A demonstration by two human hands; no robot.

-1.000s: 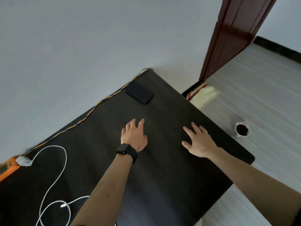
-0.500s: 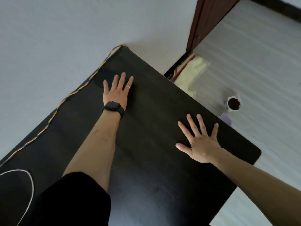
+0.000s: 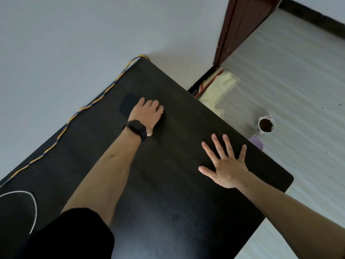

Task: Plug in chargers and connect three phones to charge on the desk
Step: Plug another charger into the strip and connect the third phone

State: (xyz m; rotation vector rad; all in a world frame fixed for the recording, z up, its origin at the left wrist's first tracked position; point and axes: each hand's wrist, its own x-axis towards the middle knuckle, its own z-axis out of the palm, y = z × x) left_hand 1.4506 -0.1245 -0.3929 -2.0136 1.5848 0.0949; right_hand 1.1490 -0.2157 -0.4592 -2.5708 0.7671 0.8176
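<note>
A black phone (image 3: 128, 106) lies flat near the far corner of the dark desk (image 3: 168, 193). My left hand (image 3: 147, 114), with a black watch on the wrist and a ring, covers the phone's right part, fingers curled down around it. My right hand (image 3: 225, 163) rests flat on the desk near its right edge, fingers spread, holding nothing. A loop of white charging cable (image 3: 34, 202) shows at the lower left. No charger plug and no other phone are in view.
A yellow and blue cord (image 3: 89, 107) runs along the desk's back edge against the white wall. On the floor to the right stand a cup of dark contents (image 3: 266, 125), a purple object (image 3: 257, 143) and a pale yellow bag (image 3: 218, 88) by the brown door (image 3: 240, 25).
My left hand reached forward onto the phone, then curled its fingers over it. The view swung right, so the orange power strip and most of the white cable left the frame. My right hand spread flat.
</note>
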